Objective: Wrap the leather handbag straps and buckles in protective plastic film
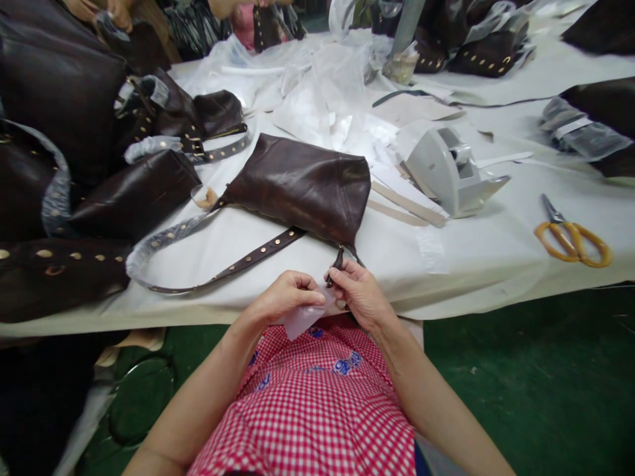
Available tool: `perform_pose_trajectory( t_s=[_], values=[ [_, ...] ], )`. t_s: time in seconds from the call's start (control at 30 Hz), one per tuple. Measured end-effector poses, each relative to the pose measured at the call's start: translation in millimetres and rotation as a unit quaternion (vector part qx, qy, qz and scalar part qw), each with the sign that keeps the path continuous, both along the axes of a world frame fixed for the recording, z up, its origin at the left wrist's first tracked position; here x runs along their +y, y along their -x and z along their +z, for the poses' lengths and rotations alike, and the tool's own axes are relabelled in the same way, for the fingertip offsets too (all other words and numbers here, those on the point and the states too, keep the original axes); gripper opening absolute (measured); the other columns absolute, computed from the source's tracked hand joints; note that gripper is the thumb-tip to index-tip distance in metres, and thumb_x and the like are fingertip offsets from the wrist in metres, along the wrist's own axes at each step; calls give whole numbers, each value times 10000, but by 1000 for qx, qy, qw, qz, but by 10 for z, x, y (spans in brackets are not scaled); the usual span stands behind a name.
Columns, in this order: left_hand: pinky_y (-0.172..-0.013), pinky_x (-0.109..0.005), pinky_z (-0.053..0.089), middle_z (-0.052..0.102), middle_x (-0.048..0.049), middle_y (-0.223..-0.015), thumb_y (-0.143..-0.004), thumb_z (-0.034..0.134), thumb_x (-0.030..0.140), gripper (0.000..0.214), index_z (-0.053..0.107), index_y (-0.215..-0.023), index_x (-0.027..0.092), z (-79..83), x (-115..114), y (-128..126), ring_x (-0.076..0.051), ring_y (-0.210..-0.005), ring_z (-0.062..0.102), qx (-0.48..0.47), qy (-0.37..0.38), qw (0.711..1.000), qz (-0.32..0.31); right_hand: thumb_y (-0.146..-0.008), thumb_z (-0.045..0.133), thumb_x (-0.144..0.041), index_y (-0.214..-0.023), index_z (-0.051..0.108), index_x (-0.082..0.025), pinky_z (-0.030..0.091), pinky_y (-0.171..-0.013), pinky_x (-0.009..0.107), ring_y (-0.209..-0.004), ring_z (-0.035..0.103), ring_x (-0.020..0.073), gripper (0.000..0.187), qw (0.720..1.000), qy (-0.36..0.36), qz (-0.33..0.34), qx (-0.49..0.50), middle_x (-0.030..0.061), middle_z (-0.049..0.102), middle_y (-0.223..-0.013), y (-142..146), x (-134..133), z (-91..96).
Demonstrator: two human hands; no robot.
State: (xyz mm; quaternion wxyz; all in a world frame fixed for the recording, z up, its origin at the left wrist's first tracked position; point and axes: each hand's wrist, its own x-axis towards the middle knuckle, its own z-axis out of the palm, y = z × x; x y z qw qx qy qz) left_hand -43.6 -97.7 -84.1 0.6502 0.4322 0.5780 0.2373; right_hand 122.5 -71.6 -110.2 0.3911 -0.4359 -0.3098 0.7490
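Observation:
A dark brown leather bag (302, 185) lies on the white table (476, 258) in front of me, its studded strap (238, 264) looping out to the left. My left hand (285, 297) is closed on a thin translucent sheet (303, 318) at the table's near edge. My right hand (360, 291) pinches the bag's small dark pull tab (337, 263) beside that sheet. Both hands touch just above my red checked clothing.
A grey tape dispenser (454, 168) stands right of the bag, and orange-handled scissors (573, 239) lie further right. More brown bags (119, 192) pile up at the left and far side. Crumpled clear plastic (322, 86) covers the middle. Another person's hands (114, 12) show at top left.

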Motion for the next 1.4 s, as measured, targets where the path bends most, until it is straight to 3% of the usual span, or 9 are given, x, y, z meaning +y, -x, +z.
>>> perform_pose_trajectory(
  t_s=[0.23,0.73,0.97,1.27,1.4],
  values=[
    [-477,-217,270,511,57,-510,-583,719,311,224,558,-590,156,-54,28,-44,-69,-457,411,-23,29,998,48,-592,829,-430,-743,572,-194,250,-379,178,-437,380,43,380,999,-25,-39,-18,-44,620,-643,39,18,31],
    [-532,-217,341,522,65,-554,-576,714,253,205,533,-624,168,-141,5,-133,-77,-512,446,24,-54,990,126,-599,820,-425,-743,572,-195,247,-377,182,-437,385,48,367,998,-36,-36,-33,-51,595,-611,50,17,-6],
    [-544,-228,343,529,58,-574,-585,694,279,189,552,-635,165,-110,16,-168,-86,-529,452,31,-64,991,111,-585,810,-429,-736,574,-193,233,-368,181,-432,401,53,366,997,-30,-42,-59,-49,595,-595,61,13,20],
    [-583,-246,356,582,24,-609,-742,582,270,146,613,-654,158,-150,-55,-152,-118,-601,504,193,-199,959,62,-587,799,-443,-749,574,-193,251,-362,171,-496,509,90,374,995,-26,-55,-84,-26,625,-620,100,9,28],
    [-565,-234,348,554,40,-582,-730,588,241,120,601,-643,160,-149,-61,-166,-105,-576,479,178,-197,960,86,-578,817,-429,-743,580,-190,253,-350,168,-476,481,75,375,995,-29,-56,-75,-29,622,-631,92,18,30]
  ],
)
